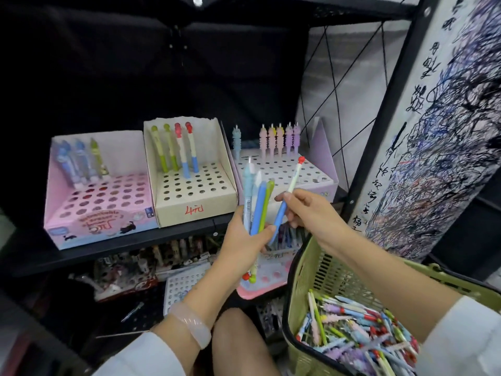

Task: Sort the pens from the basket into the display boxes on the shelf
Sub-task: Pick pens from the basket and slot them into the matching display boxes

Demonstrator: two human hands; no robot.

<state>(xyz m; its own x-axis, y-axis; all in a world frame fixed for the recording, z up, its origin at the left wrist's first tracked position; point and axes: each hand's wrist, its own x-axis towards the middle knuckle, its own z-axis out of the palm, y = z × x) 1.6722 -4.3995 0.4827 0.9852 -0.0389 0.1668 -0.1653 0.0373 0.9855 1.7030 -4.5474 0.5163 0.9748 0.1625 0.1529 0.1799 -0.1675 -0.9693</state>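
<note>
presently, a bundle of pens [256, 204] is gripped upright in the left hand [245, 240], fingers curled round the barrels. one blue-and-white pen with a red cap [288, 198] is pinched between thumb and fingers of the right hand [305, 210], tilted, its lower end touching the left thumb. both hands are held in front of the shelf [135, 240], above the basket [320, 270], where many pens remain.

three boxes are noted: pink [100, 215], beige [198, 196], lilac [306, 172]. matching red-capped pens stand in the back row of the beige box. it is judged that the held pen belongs there. it should be drawn clear of the bundle, turned upright, tip down, and seated in the vacant hole beside its matches. neighbours should not be knocked. the bundle should be kept firmly held meanwhile.
</note>
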